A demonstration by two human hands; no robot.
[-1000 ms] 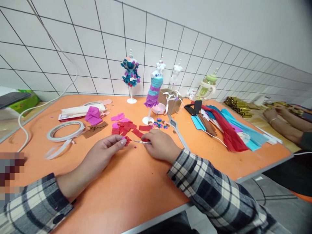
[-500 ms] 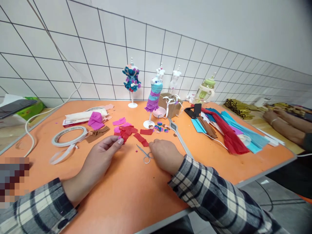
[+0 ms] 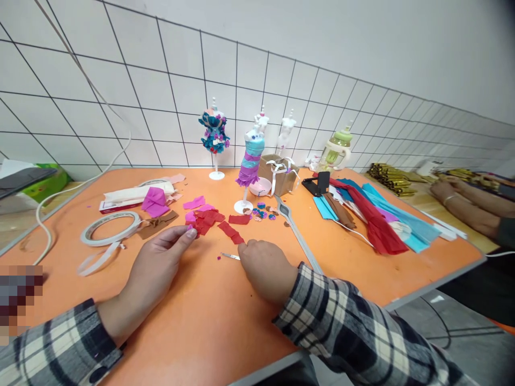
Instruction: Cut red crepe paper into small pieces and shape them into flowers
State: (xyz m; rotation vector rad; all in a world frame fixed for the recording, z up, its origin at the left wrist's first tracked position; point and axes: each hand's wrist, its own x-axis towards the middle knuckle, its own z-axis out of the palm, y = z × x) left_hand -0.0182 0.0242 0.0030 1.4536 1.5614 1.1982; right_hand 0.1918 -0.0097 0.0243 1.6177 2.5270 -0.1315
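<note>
Indoors, orange table (image 3: 201, 321) (grey-edged), red scraps (image 3: 208, 221) atop, black-lined white wall (image 3: 179, 91)

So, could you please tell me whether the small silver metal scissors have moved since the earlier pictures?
Yes: the scissors have moved slightly toward the camera, their tip now farther from the nearest round white mannequin base.

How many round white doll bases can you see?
2: a far base under the teal-dressed doll, and a near base under the blue-and-purple doll. More may be hidden behind the brown box.
</note>
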